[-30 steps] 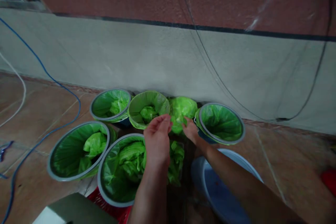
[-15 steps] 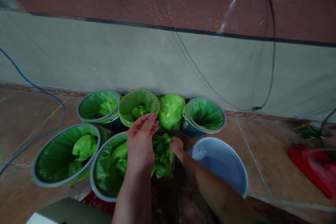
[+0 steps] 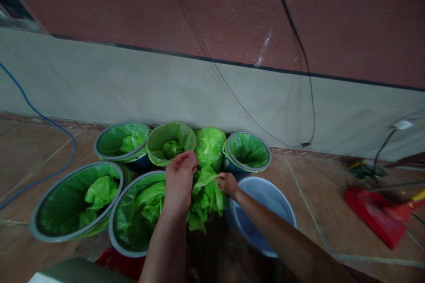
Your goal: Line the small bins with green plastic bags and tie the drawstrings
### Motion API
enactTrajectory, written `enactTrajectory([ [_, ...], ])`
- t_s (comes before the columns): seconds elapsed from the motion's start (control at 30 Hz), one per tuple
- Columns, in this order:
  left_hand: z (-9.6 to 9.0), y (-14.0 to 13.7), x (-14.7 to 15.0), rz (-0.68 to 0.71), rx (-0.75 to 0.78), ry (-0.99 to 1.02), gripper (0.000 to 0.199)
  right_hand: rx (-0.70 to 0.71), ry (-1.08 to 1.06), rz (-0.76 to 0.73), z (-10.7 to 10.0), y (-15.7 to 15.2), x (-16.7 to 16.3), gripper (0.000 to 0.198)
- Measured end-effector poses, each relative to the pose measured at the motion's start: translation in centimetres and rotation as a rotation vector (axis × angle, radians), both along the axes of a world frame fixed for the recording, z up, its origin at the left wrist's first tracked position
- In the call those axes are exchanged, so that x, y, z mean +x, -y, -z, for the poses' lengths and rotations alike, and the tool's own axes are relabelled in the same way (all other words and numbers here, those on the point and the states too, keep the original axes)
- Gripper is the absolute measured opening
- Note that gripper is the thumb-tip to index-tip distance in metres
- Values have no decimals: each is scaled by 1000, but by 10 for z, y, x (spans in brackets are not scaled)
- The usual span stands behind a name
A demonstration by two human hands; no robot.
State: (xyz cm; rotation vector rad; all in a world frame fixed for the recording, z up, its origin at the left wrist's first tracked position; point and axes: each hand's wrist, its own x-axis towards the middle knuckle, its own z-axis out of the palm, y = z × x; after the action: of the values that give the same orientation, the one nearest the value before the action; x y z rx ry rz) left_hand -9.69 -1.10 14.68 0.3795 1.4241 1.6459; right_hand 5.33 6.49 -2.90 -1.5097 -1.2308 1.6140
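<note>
My right hand (image 3: 228, 184) is closed on the upper edge of a crumpled green plastic bag (image 3: 206, 201), which hangs in loose folds between my forearms. My left hand (image 3: 182, 170) is raised beside the bag with its fingertips pressed together. Whether those fingertips pinch part of the bag cannot be made out. Just beyond the hands stand a bin lined with a light green bag (image 3: 171, 126) and a bin with a green bag bunched over its top (image 3: 210, 141). A plain blue-grey bin (image 3: 265, 208) is partly hidden behind my right forearm.
Other bins with green liners stand around: one at back left (image 3: 96, 143), one at back right (image 3: 267, 154), two at front left (image 3: 36, 225) (image 3: 113, 225). A blue cable (image 3: 49, 119) crosses the tiles at left. A red dustpan (image 3: 372, 216) lies at right. Black cable (image 3: 310, 97) hangs down the wall.
The bag in my right hand has come up higher and spread out more. My left hand has shifted slightly lower in view. The view has turned a little to the right.
</note>
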Motion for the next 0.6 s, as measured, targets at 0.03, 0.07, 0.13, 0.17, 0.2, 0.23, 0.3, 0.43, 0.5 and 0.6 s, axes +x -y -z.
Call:
enactTrajectory([
  [0.03, 1, 1, 0, 4, -14, -17, 40, 4, -26, 11, -9, 1, -1, 32],
  [0.07, 2, 1, -1, 11, -24, -39, 40, 24, -77, 29, -20, 2, -2, 31],
  [0.13, 6, 0, -1, 16, -18, -105, 39, 90, -210, 57, -46, 4, -1, 32],
  [0.17, 8, -1, -1, 17, -7, -146, 38, 131, -258, 56, -60, 4, 1, 32],
  [0.2, 11, -2, 0, 31, 2, -190, 39, 173, -291, 43, -74, 3, 3, 31],
  [0.23, 13, -4, 1, 57, 7, -234, 43, 208, -306, 23, -87, 2, 5, 30],
  [0.3, 16, -6, 5, 151, 9, -326, 58, 239, -322, -16, -108, 0, 11, 28],
  [0.43, 13, -5, 18, 376, 66, -536, 89, 156, -379, -30, -136, -1, 19, 28],
  [0.5, 11, -3, 27, 465, 98, -612, 99, 123, -433, -63, -148, 2, 18, 27],
  [0.6, 13, -4, 38, 551, 133, -659, 88, 178, -475, -229, -175, 11, 12, 22],
])
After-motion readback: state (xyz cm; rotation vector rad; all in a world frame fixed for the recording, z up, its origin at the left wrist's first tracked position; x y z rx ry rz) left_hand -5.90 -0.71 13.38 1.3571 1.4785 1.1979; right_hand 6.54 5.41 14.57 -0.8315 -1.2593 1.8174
